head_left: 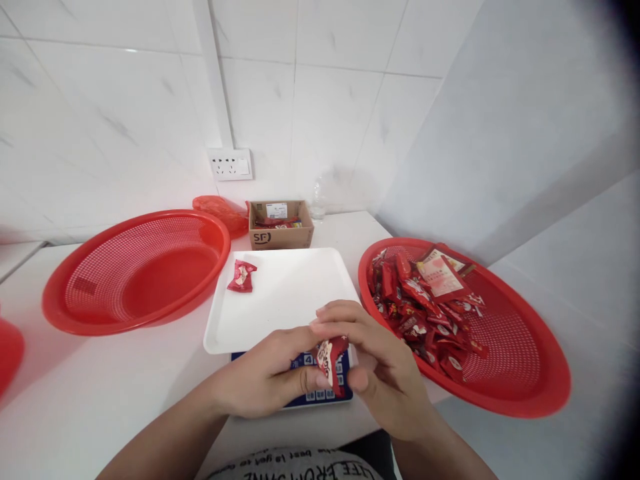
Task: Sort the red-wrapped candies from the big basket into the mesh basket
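A small red candy packet (327, 362) with cream lettering is pinched between the thumb and fingers of my left hand (273, 373). My right hand (383, 363) curves over its far side; its fingertips lie over my left index finger and its thumb stands apart from the packet. Below both hands is a weighing scale with a blue keypad (313, 395), partly covered by them. On the scale rests a white tray (285, 293), with another red candy packet (243, 276) at its left side.
At the right, a red basket (520, 347) holds many red packets (425, 307). Another red basket (150, 267) stands at the left. Behind the tray are a cardboard box (280, 237) with packets inside, a red plastic bag (220, 212) and a clear bottle (318, 200).
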### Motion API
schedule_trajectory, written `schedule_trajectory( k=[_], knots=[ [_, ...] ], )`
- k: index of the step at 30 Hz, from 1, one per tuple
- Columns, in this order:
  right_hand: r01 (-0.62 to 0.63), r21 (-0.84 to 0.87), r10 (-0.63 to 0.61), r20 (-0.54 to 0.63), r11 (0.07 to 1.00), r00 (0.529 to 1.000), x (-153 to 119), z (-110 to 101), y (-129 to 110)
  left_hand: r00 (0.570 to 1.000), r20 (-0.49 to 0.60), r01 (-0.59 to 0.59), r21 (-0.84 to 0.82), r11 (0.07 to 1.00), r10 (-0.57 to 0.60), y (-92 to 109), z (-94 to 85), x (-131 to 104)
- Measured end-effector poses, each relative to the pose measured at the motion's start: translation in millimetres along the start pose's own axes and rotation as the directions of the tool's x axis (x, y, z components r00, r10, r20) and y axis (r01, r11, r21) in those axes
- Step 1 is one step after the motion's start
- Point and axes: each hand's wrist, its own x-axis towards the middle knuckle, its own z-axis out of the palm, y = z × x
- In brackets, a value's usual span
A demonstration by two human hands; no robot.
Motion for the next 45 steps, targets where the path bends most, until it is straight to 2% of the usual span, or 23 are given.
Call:
schedule_trajectory(
  k=[8,10,13,16,18,20,24,27,31,34,38,42,45],
  knots=[
    [0.006,-0.021,-0.008,-0.078,1.000,0.997,0.6,0.8,-1.5,0.986,0.165,0.010,-0.019,1.000,-0.007,6.0,-7.7,-5.0],
    [0.015,-0.043,-0.020,-0.106,0.999,0.994,0.5,0.9,-2.1,0.994,0.110,0.023,0.001,1.000,-0.023,6.0,-8.0,-7.5],
    [0.053,-0.117,-0.070,-0.147,0.992,0.987,0.7,1.2,-2.1,0.994,-0.107,-0.008,0.006,1.000,0.008,5.6,-6.0,-10.6],
    [0.086,-0.188,-0.116,-0.151,0.978,0.982,1.7,2.5,-2.1,0.932,-0.352,-0.079,0.036,0.996,0.087,8.1,-1.7,-12.4],
    [0.079,-0.162,-0.102,-0.139,0.984,0.985,2.2,3.5,-3.0,0.899,-0.420,-0.105,0.063,0.992,0.122,12.5,1.0,-13.2],
    [0.017,-0.046,-0.022,-0.105,0.999,0.994,2.2,4.1,-4.9,0.896,-0.432,-0.099,0.033,0.995,0.103,18.0,2.8,-13.6],
    [-0.143,0.201,0.146,0.000,0.969,0.989,2.0,4.2,-9.4,0.920,-0.391,-0.050,-0.181,0.982,-0.025,25.8,4.4,-13.0],
    [-0.154,0.225,0.158,0.000,0.962,0.988,3.0,4.2,-11.3,0.932,-0.356,-0.040,-0.276,0.960,-0.063,26.5,5.2,-11.6],
    [-0.163,0.174,0.171,-0.035,0.971,0.985,4.8,4.5,-12.3,0.934,-0.352,-0.051,-0.305,0.951,-0.063,24.3,6.4,-10.7],
    [-0.161,0.154,0.171,-0.054,0.975,0.984,4.9,5.1,-12.8,0.927,-0.374,-0.071,-0.251,0.965,-0.029,23.0,7.6,-11.3],
    [-0.153,0.172,0.166,-0.066,0.973,0.984,3.5,7.8,-13.3,0.898,-0.432,-0.099,-0.032,0.995,0.076,23.1,9.1,-11.9],
    [-0.144,0.155,0.159,-0.090,0.977,0.983,1.6,11.5,-13.4,0.872,-0.443,-0.150,0.167,0.975,0.210,24.6,10.2,-11.5],
    [-0.145,0.143,0.160,-0.106,0.979,0.981,0.6,12.9,-12.9,0.863,-0.437,-0.172,0.213,0.962,0.251,25.4,11.3,-11.3]
  ],
)
